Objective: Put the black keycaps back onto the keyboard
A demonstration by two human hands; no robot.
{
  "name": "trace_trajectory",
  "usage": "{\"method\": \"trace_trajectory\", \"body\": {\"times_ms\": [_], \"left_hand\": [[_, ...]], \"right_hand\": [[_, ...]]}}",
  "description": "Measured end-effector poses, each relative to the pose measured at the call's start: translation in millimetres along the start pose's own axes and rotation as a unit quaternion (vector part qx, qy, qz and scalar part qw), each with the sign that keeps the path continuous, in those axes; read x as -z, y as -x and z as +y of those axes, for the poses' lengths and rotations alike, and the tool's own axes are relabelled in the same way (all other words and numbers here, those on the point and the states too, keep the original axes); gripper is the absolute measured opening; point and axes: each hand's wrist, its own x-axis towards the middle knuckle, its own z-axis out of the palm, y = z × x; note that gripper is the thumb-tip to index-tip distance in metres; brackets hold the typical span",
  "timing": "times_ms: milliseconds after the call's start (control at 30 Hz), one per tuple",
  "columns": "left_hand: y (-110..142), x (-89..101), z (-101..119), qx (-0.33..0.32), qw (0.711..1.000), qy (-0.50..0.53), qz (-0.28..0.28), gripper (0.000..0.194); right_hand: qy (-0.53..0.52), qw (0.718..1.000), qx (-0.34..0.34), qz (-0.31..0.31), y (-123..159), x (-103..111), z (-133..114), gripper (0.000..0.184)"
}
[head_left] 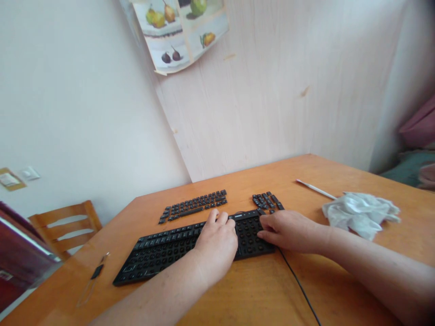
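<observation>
A black keyboard (159, 256) lies at a slant on the wooden table. Its top rows carry keycaps, while many positions lower down and on the number pad show bare key stems. My left hand (219, 240) rests over the keyboard right of its middle, fingers bent down toward the far edge; the fingertips are partly hidden. At the number pad, my right hand (288, 230) has its thumb and forefinger curled in over the keys. Anything small between them cannot be made out. Loose keycaps (193, 206) lie in rows behind the keyboard, and a smaller group (267, 201) sits behind the number pad.
A crumpled white cloth (360, 213) and a thin white stick (316, 188) lie at the right. Toward the left edge is a small wire tool with a black handle (97, 271). The keyboard's cable (299, 283) runs toward me. A wooden chair (66, 226) stands beyond the table.
</observation>
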Motion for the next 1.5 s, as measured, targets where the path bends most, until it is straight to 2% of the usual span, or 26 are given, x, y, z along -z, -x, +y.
{"method": "trace_trajectory", "body": {"times_ms": [133, 267, 433, 700, 1000, 1200, 1500], "left_hand": [[2.0, 2.2, -1.2, 0.005, 1.0, 0.015, -0.007, 0.015], [9.1, 4.2, -8.6, 0.014, 0.998, 0.061, 0.016, 0.018], [21.0, 5.1, -17.9, 0.07, 0.987, 0.136, 0.045, 0.031], [27.2, -1.4, -7.5, 0.112, 0.975, 0.183, 0.059, 0.032], [24.3, -6.4, 5.5, 0.165, 0.968, 0.154, 0.108, 0.022], [25.7, -10.8, 10.4, 0.155, 0.966, 0.167, 0.124, 0.019], [25.6, -18.7, 11.4, 0.154, 0.957, 0.193, 0.153, 0.015]], "right_hand": [[0.002, 1.0, 0.002, 0.0, 0.2, -0.2, 0.4, 0.03], [0.004, 1.0, 0.009, 0.009, 0.3, -1.6, 2.0, 0.03], [0.009, 1.0, 0.015, 0.013, 0.1, -2.7, 3.5, 0.031], [-0.007, 1.0, 0.016, 0.017, -0.6, -5.2, 7.0, 0.032], [-0.045, 0.997, 0.014, 0.064, -5.0, -13.2, 13.2, 0.04], [-0.04, 0.992, 0.004, 0.119, -5.7, -13.7, 18.5, 0.04], [-0.02, 0.978, -0.047, 0.203, -4.4, -20.3, 29.6, 0.041]]}}
